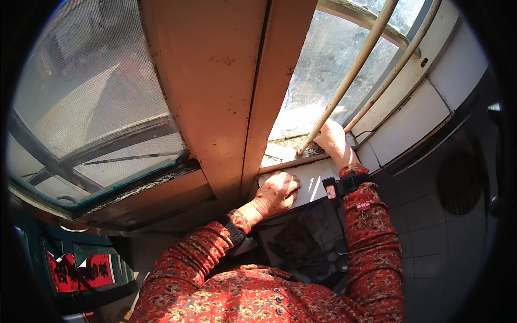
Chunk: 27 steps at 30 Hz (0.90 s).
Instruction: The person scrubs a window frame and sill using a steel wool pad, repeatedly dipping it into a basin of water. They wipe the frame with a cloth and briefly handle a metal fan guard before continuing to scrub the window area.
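Note:
My left hand rests on the white tiled sill, its fingers curled under so that I cannot see whether anything is in them. Past the sill's edge, my right hand reaches in between two slanting window bars. Its fingertips are hidden by the nearer bar and washed out by sunlight. Close to them, crumbly debris lies along the bottom of the window frame. Behind the bars stands a dusty, brightly lit windowpane. A dark strap with a small labelled device is around my right wrist.
A brown wooden post rises left of the window. Further left is a mesh screen panel. Below it, a dark green door bears torn red paper with writing. White wall tiles line the right side.

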Tool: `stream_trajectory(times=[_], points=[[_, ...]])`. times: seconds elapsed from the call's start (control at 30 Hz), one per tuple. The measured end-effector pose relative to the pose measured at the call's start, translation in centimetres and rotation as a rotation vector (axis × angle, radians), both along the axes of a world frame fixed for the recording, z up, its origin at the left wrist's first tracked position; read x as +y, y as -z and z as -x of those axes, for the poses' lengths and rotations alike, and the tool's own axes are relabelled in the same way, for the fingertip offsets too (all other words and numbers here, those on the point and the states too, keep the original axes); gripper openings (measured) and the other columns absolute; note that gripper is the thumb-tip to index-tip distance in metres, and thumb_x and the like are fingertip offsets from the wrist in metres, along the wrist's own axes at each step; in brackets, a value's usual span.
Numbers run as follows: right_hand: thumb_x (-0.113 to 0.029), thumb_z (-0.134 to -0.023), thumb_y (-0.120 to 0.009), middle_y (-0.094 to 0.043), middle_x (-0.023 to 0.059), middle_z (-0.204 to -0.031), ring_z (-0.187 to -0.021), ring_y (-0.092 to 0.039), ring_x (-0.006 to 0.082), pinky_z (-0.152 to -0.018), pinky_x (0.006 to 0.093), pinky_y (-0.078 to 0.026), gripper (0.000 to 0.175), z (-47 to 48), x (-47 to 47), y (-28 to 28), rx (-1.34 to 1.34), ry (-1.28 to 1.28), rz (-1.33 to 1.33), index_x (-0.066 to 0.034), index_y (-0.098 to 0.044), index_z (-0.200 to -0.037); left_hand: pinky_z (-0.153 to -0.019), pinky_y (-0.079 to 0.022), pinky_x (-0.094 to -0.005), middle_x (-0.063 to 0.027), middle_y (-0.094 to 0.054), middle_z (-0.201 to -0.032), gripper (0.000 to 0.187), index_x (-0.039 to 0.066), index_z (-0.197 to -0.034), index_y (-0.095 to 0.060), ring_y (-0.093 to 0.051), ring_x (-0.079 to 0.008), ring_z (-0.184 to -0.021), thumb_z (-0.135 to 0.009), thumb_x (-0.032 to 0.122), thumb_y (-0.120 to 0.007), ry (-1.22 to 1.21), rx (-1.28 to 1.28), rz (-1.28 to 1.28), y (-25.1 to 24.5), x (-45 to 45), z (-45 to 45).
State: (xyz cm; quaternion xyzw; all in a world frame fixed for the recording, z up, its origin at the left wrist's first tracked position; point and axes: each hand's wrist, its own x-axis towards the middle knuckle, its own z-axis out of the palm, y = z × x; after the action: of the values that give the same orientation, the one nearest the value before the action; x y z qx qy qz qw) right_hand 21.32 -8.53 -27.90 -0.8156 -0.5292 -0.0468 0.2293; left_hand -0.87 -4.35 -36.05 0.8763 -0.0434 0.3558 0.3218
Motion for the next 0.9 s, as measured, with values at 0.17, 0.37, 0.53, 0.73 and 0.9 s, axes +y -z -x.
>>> stream_trajectory(times=[0.17, 0.37, 0.53, 0.73, 0.9], points=[[-0.007, -0.074, -0.067, -0.068, 0.0146, -0.079, -0.078, -0.066, 0.0245, -0.073, 0.034, -0.051, 0.02, -0.5, 0.1, -0.1, 0.591, -0.264, 0.001, -0.0081, -0.071, -0.094, -0.083, -0.049, -0.0393, -0.009, -0.062, -0.098, 0.021, 0.005, -0.09, -0.06, -0.059, -0.0285, -0.093, -0.068, 0.004, -0.062, -0.001, -0.011, -0.011, -0.1, 0.0, 0.0], [-0.007, -0.07, -0.065, -0.066, 0.0186, -0.082, -0.078, -0.065, 0.0337, -0.068, 0.0398, -0.052, 0.019, -0.2, -0.4, -0.6, -0.231, 0.061, 0.125, -0.0068, -0.07, -0.088, -0.082, -0.048, -0.0387, -0.0087, -0.062, -0.098, 0.021, 0.005, -0.09, -0.059, -0.059, -0.0287, -0.09, -0.069, 0.005, -0.062, -0.012, -0.002, -0.033, 0.0, 0.0, 0.0], [-0.011, -0.076, -0.068, -0.066, 0.0031, -0.079, -0.077, -0.061, 0.0126, -0.074, 0.0269, -0.05, 0.021, -0.3, 0.5, -0.9, 0.692, -0.361, 0.047, -0.0012, -0.069, -0.094, -0.082, -0.048, -0.0388, -0.0086, -0.062, -0.097, 0.021, 0.005, -0.09, -0.06, -0.059, -0.0285, -0.09, -0.07, 0.006, -0.062, -0.014, -0.003, -0.003, 0.2, -0.1, 0.1], [-0.003, -0.071, -0.064, -0.069, 0.014, -0.084, -0.081, -0.066, 0.0214, -0.076, 0.0302, -0.051, 0.024, -0.2, -0.6, -1.7, 0.457, -0.139, 0.067, -0.0053, -0.071, -0.094, -0.083, -0.047, -0.0388, -0.0087, -0.062, -0.098, 0.021, 0.005, -0.091, -0.06, -0.058, -0.0284, -0.091, -0.07, 0.006, -0.062, -0.03, 0.044, -0.007, 0.3, 0.0, 0.0], [-0.003, -0.068, -0.065, -0.066, 0.0186, -0.08, -0.079, -0.065, 0.0309, -0.073, 0.037, -0.052, 0.021, 0.2, -0.3, -1.4, -0.167, 0.041, 0.12, -0.0083, -0.072, -0.087, -0.084, -0.047, -0.0391, -0.0087, -0.062, -0.099, 0.021, 0.005, -0.091, -0.059, -0.058, -0.0287, -0.091, -0.07, 0.006, -0.062, -0.031, 0.041, 0.005, 0.3, -0.1, 0.0]])
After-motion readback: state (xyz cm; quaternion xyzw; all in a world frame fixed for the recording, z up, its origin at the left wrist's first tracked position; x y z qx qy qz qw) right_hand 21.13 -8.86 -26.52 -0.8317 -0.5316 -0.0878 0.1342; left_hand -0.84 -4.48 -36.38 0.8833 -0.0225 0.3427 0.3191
